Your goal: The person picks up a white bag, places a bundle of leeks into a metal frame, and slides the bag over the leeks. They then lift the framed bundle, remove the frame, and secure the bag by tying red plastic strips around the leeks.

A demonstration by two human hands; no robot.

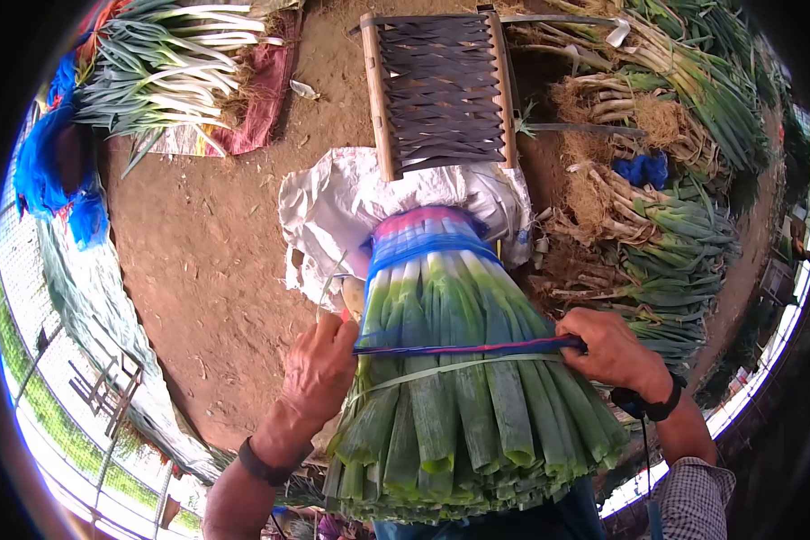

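Note:
A large bundle of leeks (436,405) lies in front of me, its cut green ends toward me. Blue plastic (434,249) is wound around the pale end, with pink material beyond it. A dark blue and purple strip (468,348) runs straight across the leaves. My left hand (318,367) is closed on the strip's left end, beside the bundle. At the other side my right hand (614,353) grips the right end in its fist. Just below the strip, a thin pale green band (459,367) crosses the leaves. The bundle's underside is hidden.
Under the bundle's far end is a white sack (333,198). Beyond it stands a wooden frame with woven black straps (441,94). Loose leeks (175,67) lie at upper left, and piled leeks (666,234) at right. Blue plastic (43,171) hangs at left.

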